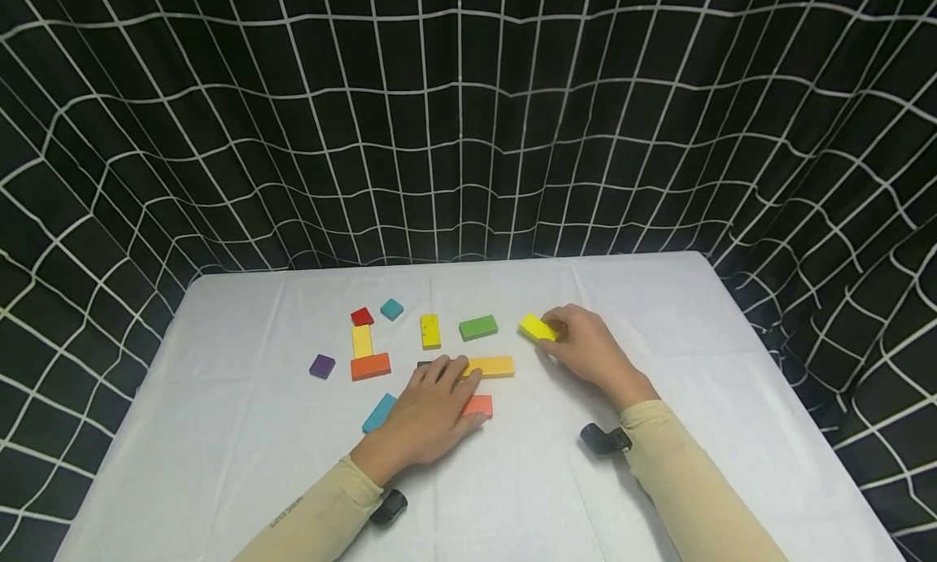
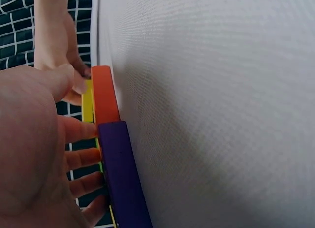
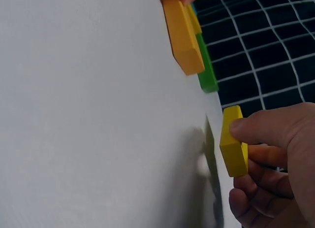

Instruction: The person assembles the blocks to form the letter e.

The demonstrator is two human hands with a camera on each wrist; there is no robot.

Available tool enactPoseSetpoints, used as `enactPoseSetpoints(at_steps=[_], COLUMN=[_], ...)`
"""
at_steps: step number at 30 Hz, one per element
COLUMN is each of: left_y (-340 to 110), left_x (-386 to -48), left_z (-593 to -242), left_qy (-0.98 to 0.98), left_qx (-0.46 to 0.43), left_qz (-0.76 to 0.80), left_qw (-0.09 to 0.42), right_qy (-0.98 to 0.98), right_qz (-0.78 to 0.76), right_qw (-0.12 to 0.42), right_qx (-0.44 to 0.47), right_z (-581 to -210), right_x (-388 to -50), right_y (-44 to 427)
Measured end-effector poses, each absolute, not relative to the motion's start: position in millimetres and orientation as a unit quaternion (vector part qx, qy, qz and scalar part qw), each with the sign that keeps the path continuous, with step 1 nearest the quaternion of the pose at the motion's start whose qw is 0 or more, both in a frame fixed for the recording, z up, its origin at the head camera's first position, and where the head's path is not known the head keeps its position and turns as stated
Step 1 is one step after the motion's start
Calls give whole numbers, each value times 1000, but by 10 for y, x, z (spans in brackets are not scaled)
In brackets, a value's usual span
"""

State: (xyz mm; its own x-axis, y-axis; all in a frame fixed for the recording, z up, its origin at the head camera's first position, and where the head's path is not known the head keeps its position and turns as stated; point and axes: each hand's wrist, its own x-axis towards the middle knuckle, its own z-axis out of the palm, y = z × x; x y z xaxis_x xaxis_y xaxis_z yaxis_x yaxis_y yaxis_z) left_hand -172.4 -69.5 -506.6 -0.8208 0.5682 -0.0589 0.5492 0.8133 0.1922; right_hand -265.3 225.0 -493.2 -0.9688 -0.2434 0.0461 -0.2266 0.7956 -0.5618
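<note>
My right hand [image 1: 589, 350] pinches a yellow block [image 1: 537, 328] between thumb and fingers; in the right wrist view the yellow block [image 3: 233, 142] is tilted, with a shadow on the cloth beside it. My left hand [image 1: 427, 411] lies with spread fingers over the middle blocks, fingertips at an orange-yellow block [image 1: 492, 367] and a dark block mostly covered by them. Its thumb is by a coral block [image 1: 479, 406]. In the left wrist view the fingers [image 2: 83, 159] extend behind a purple block [image 2: 123, 174] and an orange-red block [image 2: 105, 92].
On the white-covered table [image 1: 220, 432] lie a green block [image 1: 478, 328], a yellow block [image 1: 430, 332], teal [image 1: 391, 309], red [image 1: 362, 316], pale yellow [image 1: 362, 341], orange-red [image 1: 370, 367], purple [image 1: 322, 366] and blue [image 1: 379, 413] blocks. A black net with white grid stands behind.
</note>
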Motion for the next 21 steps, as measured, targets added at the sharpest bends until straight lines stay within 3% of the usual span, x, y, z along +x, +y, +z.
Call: enactPoseSetpoints(at_steps=[21], left_y=[-688], left_x=[-1718], left_z=[-5053], left_qy=[951], left_qx=[292], left_qz=[83], left_qw=[65], right_qy=[948], right_qz=[-296], right_qw=[25], right_qx=[-118], right_z=[-5022], right_x=[-2631], right_y=[2071])
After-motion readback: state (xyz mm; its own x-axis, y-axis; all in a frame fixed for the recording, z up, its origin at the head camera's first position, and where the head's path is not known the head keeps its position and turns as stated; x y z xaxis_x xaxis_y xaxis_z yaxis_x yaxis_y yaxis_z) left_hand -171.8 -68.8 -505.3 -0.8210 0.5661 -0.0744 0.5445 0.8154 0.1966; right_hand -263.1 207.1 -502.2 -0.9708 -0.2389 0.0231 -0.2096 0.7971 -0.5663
